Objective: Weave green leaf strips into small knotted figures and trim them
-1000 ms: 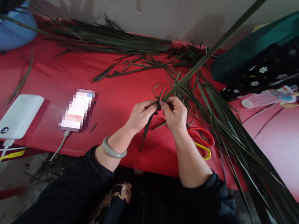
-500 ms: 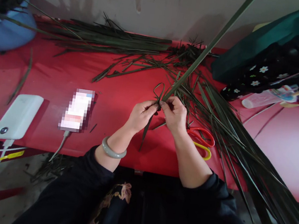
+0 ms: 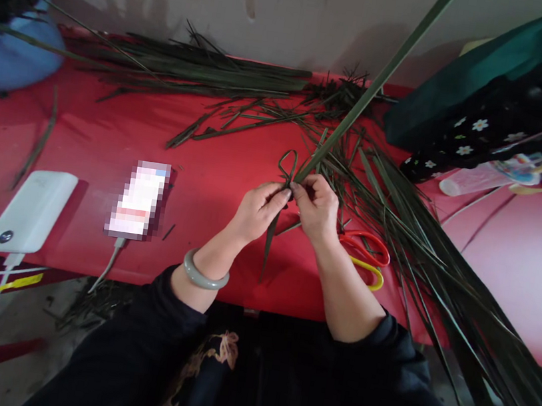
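Over the red bench (image 3: 210,208), left hand (image 3: 260,209) and right hand (image 3: 319,211) pinch a folded leaf strip (image 3: 333,137); its long end (image 3: 403,52) has tilted leftward (slightly), suggesting continued folding, though the join is hidden.

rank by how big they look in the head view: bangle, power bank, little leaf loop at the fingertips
Largest to smallest, as they look:
1. white power bank
2. gray bangle
3. leaf loop

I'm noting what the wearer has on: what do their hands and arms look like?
The left hand and right hand are gloveless. A smooth grey bangle circles the left arm; the right arm has none. Black sleeves leave both forearms uncovered.
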`<state>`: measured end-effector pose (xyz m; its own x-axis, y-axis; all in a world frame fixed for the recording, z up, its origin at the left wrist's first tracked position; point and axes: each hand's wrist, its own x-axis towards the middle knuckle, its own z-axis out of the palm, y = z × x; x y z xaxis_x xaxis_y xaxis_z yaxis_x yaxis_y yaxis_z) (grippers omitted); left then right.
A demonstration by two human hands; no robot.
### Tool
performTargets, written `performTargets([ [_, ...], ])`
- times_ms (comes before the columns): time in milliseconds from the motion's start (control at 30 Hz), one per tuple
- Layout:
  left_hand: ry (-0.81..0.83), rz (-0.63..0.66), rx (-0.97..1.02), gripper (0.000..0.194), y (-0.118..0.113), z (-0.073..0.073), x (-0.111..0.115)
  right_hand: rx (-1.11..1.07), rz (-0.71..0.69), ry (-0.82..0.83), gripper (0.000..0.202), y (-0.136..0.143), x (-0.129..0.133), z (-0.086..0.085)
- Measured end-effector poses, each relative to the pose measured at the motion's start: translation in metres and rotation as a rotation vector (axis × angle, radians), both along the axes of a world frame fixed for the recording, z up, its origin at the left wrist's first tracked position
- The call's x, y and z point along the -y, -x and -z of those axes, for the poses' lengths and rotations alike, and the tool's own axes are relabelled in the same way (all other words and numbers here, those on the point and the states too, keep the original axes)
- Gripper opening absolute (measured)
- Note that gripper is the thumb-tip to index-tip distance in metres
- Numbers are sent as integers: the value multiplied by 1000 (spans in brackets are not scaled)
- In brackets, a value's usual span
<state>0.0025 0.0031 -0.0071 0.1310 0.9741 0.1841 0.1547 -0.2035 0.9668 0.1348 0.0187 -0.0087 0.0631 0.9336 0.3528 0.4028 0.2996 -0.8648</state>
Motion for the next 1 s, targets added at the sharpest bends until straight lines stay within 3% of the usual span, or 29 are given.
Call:
performTargets([
  [233, -40, 31, -53, 11, 3, -5, -1, -67, -34, 53, 15, -2, -2, -1],
  [467, -48, 49, -63, 12, 5, -4, -2, -190, -124, 119, 15, -5, -3, 5],
  [800, 57, 102, 113, 21, 7, 2, -3, -257, -162, 41, 9, -6, -3, 6],
  [1000, 111, 67, 228, 20, 5, 3, -5, -108, -159, -36, 7, -7, -3, 2],
])
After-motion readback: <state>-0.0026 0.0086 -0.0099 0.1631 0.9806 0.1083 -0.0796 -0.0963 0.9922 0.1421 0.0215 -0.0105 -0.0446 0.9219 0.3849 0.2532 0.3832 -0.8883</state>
